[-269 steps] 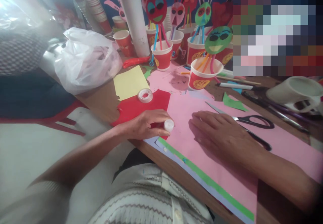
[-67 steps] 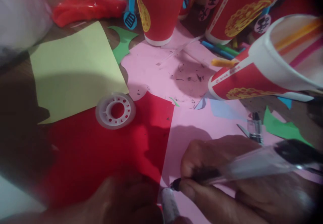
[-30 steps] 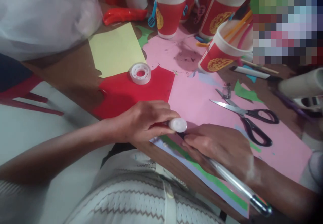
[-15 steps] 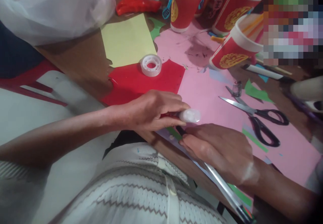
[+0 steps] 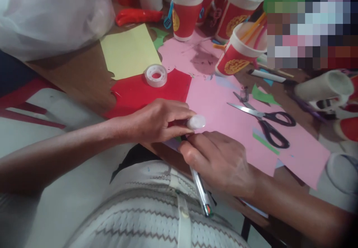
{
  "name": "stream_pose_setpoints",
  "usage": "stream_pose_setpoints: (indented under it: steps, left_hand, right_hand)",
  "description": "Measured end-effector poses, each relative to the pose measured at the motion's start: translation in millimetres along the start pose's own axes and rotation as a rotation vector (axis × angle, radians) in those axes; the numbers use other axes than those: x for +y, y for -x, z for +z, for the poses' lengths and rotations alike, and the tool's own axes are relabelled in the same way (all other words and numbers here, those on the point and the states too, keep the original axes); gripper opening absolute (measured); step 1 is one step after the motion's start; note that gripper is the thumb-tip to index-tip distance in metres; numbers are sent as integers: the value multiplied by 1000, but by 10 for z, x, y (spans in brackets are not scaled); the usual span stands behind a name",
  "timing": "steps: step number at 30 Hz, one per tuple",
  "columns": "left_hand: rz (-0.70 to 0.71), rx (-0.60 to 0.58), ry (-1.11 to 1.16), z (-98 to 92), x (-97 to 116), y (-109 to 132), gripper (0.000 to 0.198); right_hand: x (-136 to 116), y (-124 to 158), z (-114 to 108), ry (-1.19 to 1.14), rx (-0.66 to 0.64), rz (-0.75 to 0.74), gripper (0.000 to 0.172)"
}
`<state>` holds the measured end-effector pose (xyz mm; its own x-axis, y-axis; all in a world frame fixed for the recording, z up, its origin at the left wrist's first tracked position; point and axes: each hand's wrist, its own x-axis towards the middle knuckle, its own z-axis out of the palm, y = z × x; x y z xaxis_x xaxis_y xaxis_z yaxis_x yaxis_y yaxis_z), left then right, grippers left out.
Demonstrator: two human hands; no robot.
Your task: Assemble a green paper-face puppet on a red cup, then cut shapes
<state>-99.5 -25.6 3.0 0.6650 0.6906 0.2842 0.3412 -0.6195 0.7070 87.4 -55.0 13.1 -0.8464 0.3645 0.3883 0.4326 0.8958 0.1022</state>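
Observation:
My left hand (image 5: 165,121) is closed around a small object with a whitish, see-through rounded end (image 5: 196,122) that sticks out past the thumb and fingers. The rest of that object is hidden in the grip. Right beside it, my right hand (image 5: 216,156) is closed on a silver pen (image 5: 199,184). The pen's black end lies close under the left fingertips, and its far end with green and orange points toward my body. Pink paper (image 5: 208,99) lies beyond both hands. Red paper (image 5: 137,100) carries a roll of clear tape (image 5: 156,75).
Black-handled scissors (image 5: 264,119) lie spread on the pink paper, near green scraps (image 5: 264,95). Red and white cups (image 5: 187,13) with coloured sticks stand at the back. Yellow paper (image 5: 130,52) and a white plastic bag (image 5: 53,16) are at the left.
The right hand has come nearer the left, and the pen has swung steeper, its far end toward my body. The left hand keeps its grip. The view has shifted right.

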Motion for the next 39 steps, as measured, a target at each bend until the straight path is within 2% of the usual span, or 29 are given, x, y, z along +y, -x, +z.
stream_pose_setpoints:
  steps: [7, 13, 17, 23, 31, 36, 39]
  left_hand:
    - [-4, 6, 19, 22, -30, 22, 18]
    - [-28, -22, 39, 7, -32, 19, 16]
    - [-42, -23, 36, -2, -25, 18, 14]
    - [-46, -29, -3, 1, -25, 10, 15]
    - [-90, -31, -45, -19, 0, 4, 14]
    - [-95, -17, -51, -18, -6, 4, 14]
    - [-106, -30, -65, -13, -12, 7, 16]
  right_hand:
    - [-15, 78, -58, -74, -6, 16, 19]
    - [69, 173, -91, -136, -7, 60, 18]
    - [157, 225, -73, -295, 34, 134, 10]
    - [260, 280, -12, -526, 51, 305, 12]
    - [394, 111, 19, -716, 51, 589, 7]
    - [550, -22, 80, -903, -3, 690, 20]
    - [678, -138, 115, -1016, -75, 700, 19]
